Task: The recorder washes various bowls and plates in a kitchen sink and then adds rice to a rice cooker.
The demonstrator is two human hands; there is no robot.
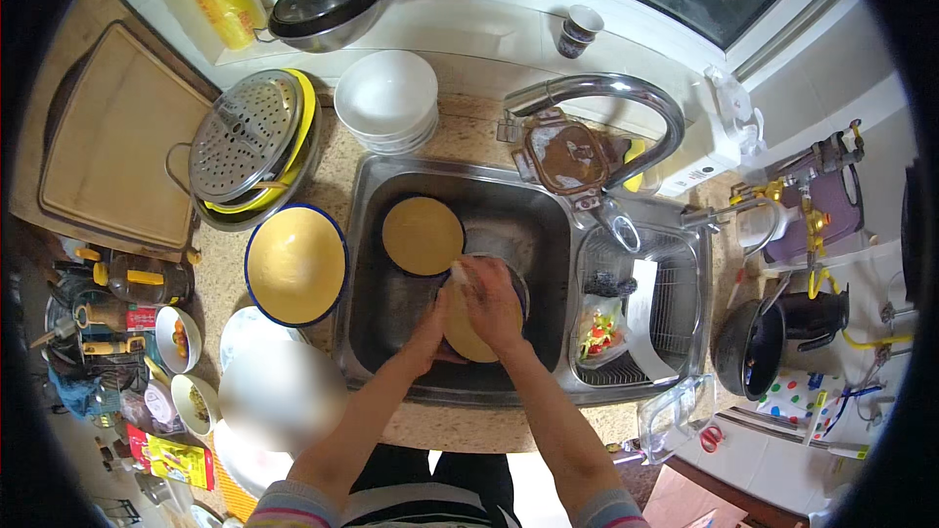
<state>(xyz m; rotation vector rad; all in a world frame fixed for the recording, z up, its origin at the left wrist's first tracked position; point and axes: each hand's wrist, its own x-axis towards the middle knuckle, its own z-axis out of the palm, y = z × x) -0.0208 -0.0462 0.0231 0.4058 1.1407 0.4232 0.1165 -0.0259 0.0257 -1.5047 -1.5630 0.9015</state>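
In the left basin of the stainless-steel sink (543,374), my left hand (433,341) grips the left rim of a yellow bowl (469,337) with a dark blue edge. My right hand (495,301) is bent over the inside of that bowl. A pale sponge or cloth (461,276) shows at its fingers, mostly hidden by them. Just beyond lies another yellow blue-rimmed bowl (423,235) in the basin. Part of a dark-edged dish (519,282) shows behind the held bowl's right side.
The chrome faucet (623,84) arches over the sink's back edge, near a brown clip-lock lid (572,154). White bowls (385,92), a large yellow bowl (297,264) and a steel steamer plate (246,136) stand left. The right basin holds a wire basket (675,308) and a food-scrap bag (601,334).
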